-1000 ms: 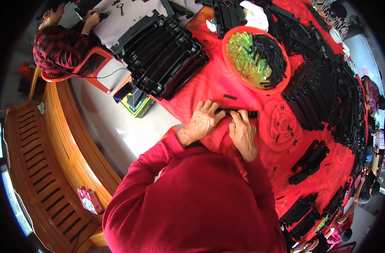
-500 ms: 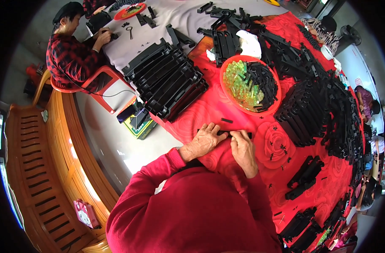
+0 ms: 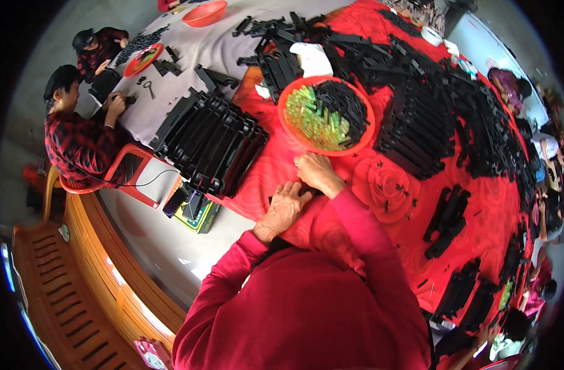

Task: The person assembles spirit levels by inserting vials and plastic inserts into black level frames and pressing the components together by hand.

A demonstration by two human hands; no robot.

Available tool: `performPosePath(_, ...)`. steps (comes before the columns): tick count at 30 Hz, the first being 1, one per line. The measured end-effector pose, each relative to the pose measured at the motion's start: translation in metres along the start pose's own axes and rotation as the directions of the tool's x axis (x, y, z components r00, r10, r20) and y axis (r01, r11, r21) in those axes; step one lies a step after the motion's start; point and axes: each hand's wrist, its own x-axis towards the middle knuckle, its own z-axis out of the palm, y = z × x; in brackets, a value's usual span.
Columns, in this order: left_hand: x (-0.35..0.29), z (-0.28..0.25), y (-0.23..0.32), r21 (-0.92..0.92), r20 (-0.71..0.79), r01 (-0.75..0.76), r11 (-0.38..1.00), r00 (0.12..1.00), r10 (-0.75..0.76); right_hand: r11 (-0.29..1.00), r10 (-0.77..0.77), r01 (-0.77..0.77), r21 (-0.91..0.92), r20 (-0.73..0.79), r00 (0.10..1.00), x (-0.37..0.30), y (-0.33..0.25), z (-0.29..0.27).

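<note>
Both hands (image 3: 300, 192) rest beside red bowl (image 3: 292, 135) holding green and black parts.

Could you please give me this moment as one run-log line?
left hand: on red tablecloth, grip unclear | right hand: beside red bowl, contents hidden | bowl: green and black parts | left: black tray stack

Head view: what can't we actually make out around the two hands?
- Whatever sits under the left hand and right hand: the hands themselves cover it; only a dark sliver shows between them.
- Grip of either hand: fingers curl away from the camera.
- Green pieces in the red bowl: too small to tell their shape.
- Black parts at the table's right edge: bent and squeezed by the fisheye rim.
</note>
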Motion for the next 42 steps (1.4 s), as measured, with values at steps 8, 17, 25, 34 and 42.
performPosePath(8,-0.003,-0.022,0.016,-0.023,-0.229,-0.036,0.999,0.973,0.03,0.989,-0.14,0.143,0.043,-0.067,0.988,-0.011,0.008,0.013)
performPosePath(17,-0.009,-0.052,0.001,-0.442,-0.389,0.199,0.874,0.836,-0.387,0.933,-0.271,0.294,0.209,-0.129,0.954,-0.06,-0.033,-0.049)
performPosePath(25,-0.015,-0.039,0.003,-0.955,0.059,0.196,0.223,0.861,-0.505,0.833,-0.232,0.322,0.45,-0.244,0.941,-0.083,-0.027,-0.027)
performPosePath(34,-0.02,-0.032,0.005,-0.936,0.174,0.293,0.193,0.866,-0.47,0.932,-0.246,0.336,0.137,-0.441,0.863,-0.097,-0.033,-0.01)
performPosePath(42,-0.024,-0.028,0.0,-0.92,0.393,0.335,-0.205,0.807,-0.441,0.867,-0.087,0.302,0.395,-0.477,0.874,-0.107,-0.039,-0.002)
